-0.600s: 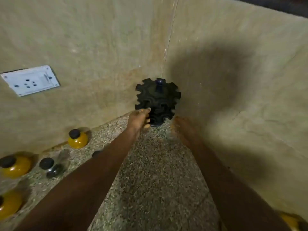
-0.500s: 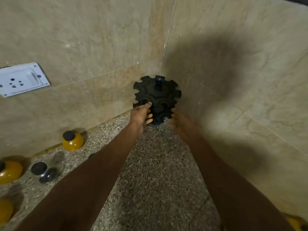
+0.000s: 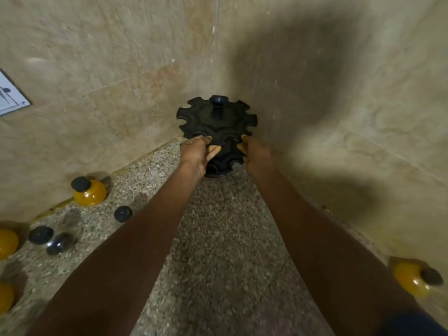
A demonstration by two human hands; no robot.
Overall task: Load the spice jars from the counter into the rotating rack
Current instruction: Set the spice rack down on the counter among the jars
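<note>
The rotating rack (image 3: 217, 122), empty, is being gripped at its near edge by left hand (image 3: 196, 154) and right hand (image 3: 256, 154); it should be pulled out from the corner level, jars (image 3: 90, 192) on the counter (image 3: 218, 251) being avoided.

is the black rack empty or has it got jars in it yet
Empty: every visible slot of the rack is bare, and the yellow jars sit on the counter.

2 bare forearms run up from the bottom edge, ending in the left hand (image 3: 197, 155) and the right hand (image 3: 257, 154) — no rings, watch or bracelets show on either wrist. At the bottom right corner a dark blue sleeve (image 3: 417, 323) edge covers the right upper arm — its cut is unclear.
</note>
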